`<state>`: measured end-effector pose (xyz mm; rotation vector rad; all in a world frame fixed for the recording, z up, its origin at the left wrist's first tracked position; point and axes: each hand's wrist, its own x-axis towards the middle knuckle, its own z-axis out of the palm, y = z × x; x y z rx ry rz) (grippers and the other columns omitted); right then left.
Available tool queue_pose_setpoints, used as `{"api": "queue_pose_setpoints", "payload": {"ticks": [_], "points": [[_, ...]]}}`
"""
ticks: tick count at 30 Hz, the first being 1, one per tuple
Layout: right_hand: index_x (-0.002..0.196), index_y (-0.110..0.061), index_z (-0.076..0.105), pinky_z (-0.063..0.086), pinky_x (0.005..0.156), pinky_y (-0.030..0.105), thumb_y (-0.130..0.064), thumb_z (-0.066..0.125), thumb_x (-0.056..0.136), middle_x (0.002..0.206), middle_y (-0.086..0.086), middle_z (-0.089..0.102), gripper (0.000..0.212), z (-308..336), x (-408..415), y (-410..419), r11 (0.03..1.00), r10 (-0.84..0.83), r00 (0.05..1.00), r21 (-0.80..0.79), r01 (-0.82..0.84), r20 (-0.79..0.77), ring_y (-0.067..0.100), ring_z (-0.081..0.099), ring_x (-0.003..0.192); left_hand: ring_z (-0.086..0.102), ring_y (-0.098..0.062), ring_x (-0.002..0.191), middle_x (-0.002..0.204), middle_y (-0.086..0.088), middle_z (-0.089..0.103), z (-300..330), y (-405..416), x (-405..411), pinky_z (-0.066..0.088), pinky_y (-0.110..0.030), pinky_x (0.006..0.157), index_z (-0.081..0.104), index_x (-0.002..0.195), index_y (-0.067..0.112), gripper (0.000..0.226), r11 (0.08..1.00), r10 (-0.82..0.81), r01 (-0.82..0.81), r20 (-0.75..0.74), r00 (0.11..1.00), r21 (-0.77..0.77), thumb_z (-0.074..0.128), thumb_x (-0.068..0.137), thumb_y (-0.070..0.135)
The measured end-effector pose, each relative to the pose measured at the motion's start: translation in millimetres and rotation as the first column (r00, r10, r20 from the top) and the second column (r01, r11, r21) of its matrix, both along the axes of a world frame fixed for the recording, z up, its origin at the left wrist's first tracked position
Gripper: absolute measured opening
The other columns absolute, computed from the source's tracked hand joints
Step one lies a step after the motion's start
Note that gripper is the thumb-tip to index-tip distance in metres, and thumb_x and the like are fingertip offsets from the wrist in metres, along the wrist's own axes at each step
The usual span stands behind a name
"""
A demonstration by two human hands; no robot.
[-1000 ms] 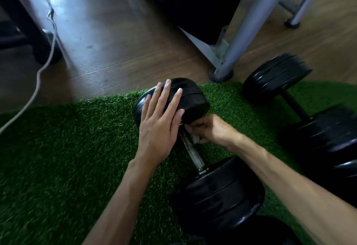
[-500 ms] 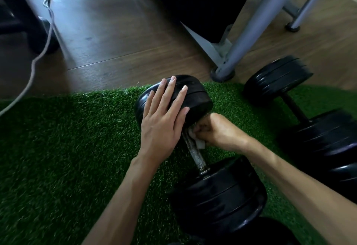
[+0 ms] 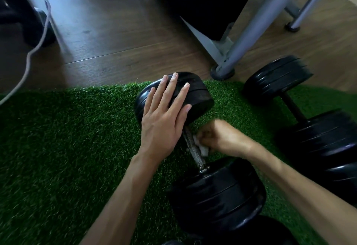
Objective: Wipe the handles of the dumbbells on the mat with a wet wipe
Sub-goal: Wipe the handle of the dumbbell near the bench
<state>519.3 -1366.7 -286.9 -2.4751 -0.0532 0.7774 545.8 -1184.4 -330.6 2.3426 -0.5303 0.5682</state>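
A green artificial-grass mat [image 3: 63, 148] covers the near floor, its far edge meeting dark wood floorboards [image 3: 119, 38]. On the mat lies a black dumbbell [image 3: 214, 192], one weight stack close in, the other farther off. The left hand [image 3: 162, 123] rests flat on the far stack, fingers straight and spread. The right hand [image 3: 218, 138], blurred, curls around a white wet wipe [image 3: 202, 148] pressed against the right side of the metal handle [image 3: 194, 148]. A second dumbbell [image 3: 316, 132] lies to the right, its far stack at the mat's edge. Beyond, grey metal legs [image 3: 249, 26] of some equipment stand on the boards beside a dark bulky shape, and a pale cable [image 3: 36, 47] trails down at the left past a black wheeled base [image 3: 36, 30].
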Motion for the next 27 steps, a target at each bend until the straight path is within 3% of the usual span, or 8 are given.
{"api": "queue_pose_setpoints", "payload": {"ticks": [2, 4, 8, 12, 15, 19, 22, 27], "points": [[0.079, -0.017, 0.074, 0.05, 0.053, 0.02, -0.015, 0.072, 0.091, 0.065, -0.008, 0.069, 0.013, 7, -6, -7, 0.996, 0.067, 0.986, -0.051, -0.076, -0.155, -0.002, 0.06, 0.052, 0.024, -0.023, 0.152, 0.16, -0.008, 0.034, 0, 0, 0, 0.022, -0.046, 0.123, 0.048, 0.148, 0.018, 0.046, 1.0, 0.005, -0.005, 0.002, 1.0, -0.001, 0.037, 0.107, 0.037], [0.085, -0.01, 0.076, 0.054, 0.055, 0.024, -0.016, 0.073, 0.091, 0.072, -0.003, 0.072, 0.009, 10, -4, -10, 0.998, 0.03, 0.981, -0.048, -0.04, -0.193, 0.009, 0.066, 0.059, 0.024, -0.023, 0.152, 0.16, -0.007, 0.034, -1, -1, 0, 0.021, -0.044, 0.123, 0.048, 0.147, 0.019, 0.045, 1.0, 0.015, -0.015, 0.0, 1.0, -0.003, 0.037, 0.107, 0.037], [0.088, -0.013, 0.077, 0.057, 0.07, 0.035, -0.014, 0.071, 0.09, 0.079, 0.002, 0.077, 0.006, 7, 9, 3, 0.981, -0.188, 0.968, 0.074, 0.178, 0.167, 0.017, 0.073, 0.073, 0.024, -0.022, 0.152, 0.16, -0.006, 0.034, 0, -1, 1, 0.021, -0.043, 0.124, 0.047, 0.148, 0.02, 0.045, 1.0, 0.019, -0.019, -0.002, 1.0, 0.001, 0.037, 0.107, 0.037], [0.088, -0.014, 0.076, 0.056, 0.073, 0.033, -0.013, 0.076, 0.086, 0.082, 0.002, 0.077, 0.002, -2, 8, 18, 0.987, -0.128, 0.963, 0.122, 0.101, 0.238, 0.018, 0.073, 0.078, 0.024, -0.023, 0.152, 0.16, -0.007, 0.034, -1, 0, 1, 0.021, -0.044, 0.124, 0.048, 0.148, 0.018, 0.045, 1.0, 0.01, -0.01, 0.003, 1.0, -0.009, 0.039, 0.107, 0.036], [0.083, -0.016, 0.077, 0.056, 0.071, 0.032, -0.008, 0.075, 0.086, 0.08, -0.001, 0.076, 0.008, 6, 7, 12, 0.999, 0.005, 0.984, 0.038, -0.012, 0.177, 0.014, 0.071, 0.076, 0.024, -0.023, 0.152, 0.16, -0.007, 0.034, -1, 0, 1, 0.02, -0.043, 0.124, 0.048, 0.148, 0.019, 0.045, 1.0, 0.013, -0.013, 0.004, 1.0, -0.012, 0.039, 0.107, 0.036], [0.076, -0.024, 0.074, 0.048, 0.061, 0.013, -0.015, 0.078, 0.086, 0.072, -0.009, 0.074, 0.014, 22, 2, 3, 0.99, 0.14, 0.988, -0.001, -0.14, -0.065, -0.004, 0.067, 0.065, 0.023, -0.022, 0.152, 0.161, -0.007, 0.034, -1, 1, 1, 0.021, -0.044, 0.124, 0.047, 0.148, 0.019, 0.045, 1.0, 0.01, -0.01, -0.005, 1.0, -0.01, 0.038, 0.107, 0.037], [0.078, -0.023, 0.074, 0.049, 0.062, 0.015, -0.021, 0.078, 0.087, 0.075, -0.007, 0.077, 0.01, 28, -6, -4, 0.984, 0.167, 0.97, -0.031, -0.174, -0.175, -0.003, 0.068, 0.066, 0.023, -0.022, 0.152, 0.161, -0.006, 0.034, -1, 0, 0, 0.021, -0.044, 0.124, 0.047, 0.148, 0.019, 0.045, 1.0, 0.004, -0.004, -0.004, 1.0, -0.021, 0.038, 0.107, 0.036], [0.089, -0.016, 0.077, 0.058, 0.073, 0.035, -0.021, 0.074, 0.09, 0.08, 0.001, 0.077, 0.006, 21, 6, 7, 0.983, -0.167, 0.955, 0.118, 0.141, 0.245, 0.016, 0.073, 0.076, 0.024, -0.021, 0.152, 0.161, -0.006, 0.034, -1, 0, 0, 0.02, -0.043, 0.124, 0.047, 0.148, 0.02, 0.045, 1.0, 0.016, -0.016, 0.007, 1.0, -0.013, 0.037, 0.108, 0.037]]}}
